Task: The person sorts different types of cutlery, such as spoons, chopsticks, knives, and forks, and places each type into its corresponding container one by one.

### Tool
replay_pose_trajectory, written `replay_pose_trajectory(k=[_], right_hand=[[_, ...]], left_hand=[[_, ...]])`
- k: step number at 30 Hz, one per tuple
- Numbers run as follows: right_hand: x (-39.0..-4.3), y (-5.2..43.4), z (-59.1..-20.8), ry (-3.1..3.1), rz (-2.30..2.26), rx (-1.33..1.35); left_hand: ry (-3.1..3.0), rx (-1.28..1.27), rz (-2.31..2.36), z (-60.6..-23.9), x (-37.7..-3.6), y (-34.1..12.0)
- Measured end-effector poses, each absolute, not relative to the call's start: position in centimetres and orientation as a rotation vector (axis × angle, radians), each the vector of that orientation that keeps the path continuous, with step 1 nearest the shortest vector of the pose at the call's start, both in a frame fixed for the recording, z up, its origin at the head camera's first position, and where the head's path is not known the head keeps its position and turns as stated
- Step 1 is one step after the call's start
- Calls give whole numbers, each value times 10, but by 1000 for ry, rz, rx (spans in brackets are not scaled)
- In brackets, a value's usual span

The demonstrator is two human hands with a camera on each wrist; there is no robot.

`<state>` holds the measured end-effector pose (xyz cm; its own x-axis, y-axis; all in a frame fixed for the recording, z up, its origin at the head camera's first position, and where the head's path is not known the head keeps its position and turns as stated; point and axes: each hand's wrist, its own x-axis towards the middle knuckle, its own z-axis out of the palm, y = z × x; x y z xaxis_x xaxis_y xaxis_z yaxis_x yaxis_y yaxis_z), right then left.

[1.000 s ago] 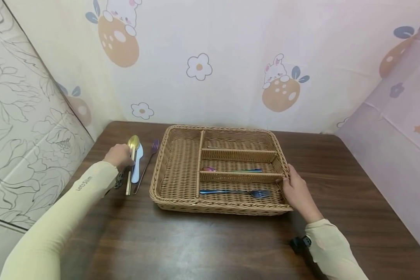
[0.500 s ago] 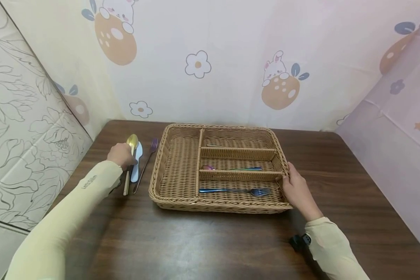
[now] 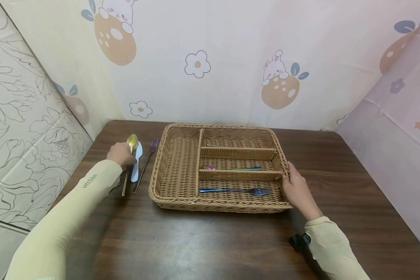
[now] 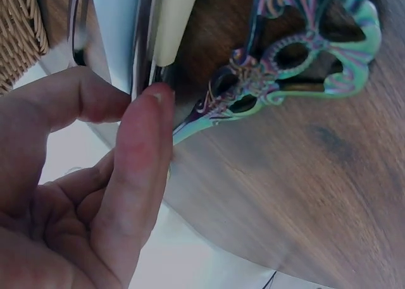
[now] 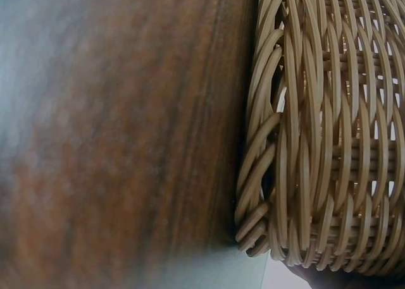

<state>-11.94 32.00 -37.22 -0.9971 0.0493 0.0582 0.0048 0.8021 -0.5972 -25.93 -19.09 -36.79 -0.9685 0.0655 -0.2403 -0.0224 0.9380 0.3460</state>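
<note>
Wall covering (image 3: pixel 231 101) behind, bunny-and-fruit print plus flowers. Brown wood-grain table (image 3: pixel 196 245) in front of it. Wicker basket (image 3: pixel 176 167) on table, about centre: one long compartment on its left, three stacked on its right, dividers between. Both arms in pale yellow sleeves (image 3: pixel 87 190), lettering on the left one. Right hand (image 3: pixel 296 190) grips basket's right end near the front corner, thumb over the rim. Left hand (image 3: pixel 120 153) is at the loose cutlery left of basket; wrist view has thumb and fingertip pinching a slim metal handle (image 4: pixel 144 36), cream handle (image 4: pixel 177 23) right alongside. Can't tell which utensil the metal handle belongs to.

Blue fork (image 3: pixel 238 191) lies in basket's front right compartment, tines to the right. Rainbow spoon (image 3: pixel 252 168) in middle one, partly hidden by divider. Purple fork (image 3: pixel 147 159) on table just beside basket, tines up-frame. White knife (image 3: pixel 135 171) between that fork and left hand. Ornate iridescent handle (image 4: pixel 291 55) on table close to left fingertips. Gold spoon bowl (image 3: pixel 132 140) shows just past left hand. Thin metal piece (image 3: pixel 217 146) in back compartment, mostly hidden, type unclear.
</note>
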Motion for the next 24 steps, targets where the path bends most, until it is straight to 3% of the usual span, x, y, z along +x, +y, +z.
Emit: replay_pose_trajectory(k=[13,24], right_hand=[[-120,320,-372,-2905,976,-36],[-120,321,-373,-2890,981,-34]], left_hand=[[2936,157,506,-333,-268,-189],[2933,257,468,-291,-269,-153]])
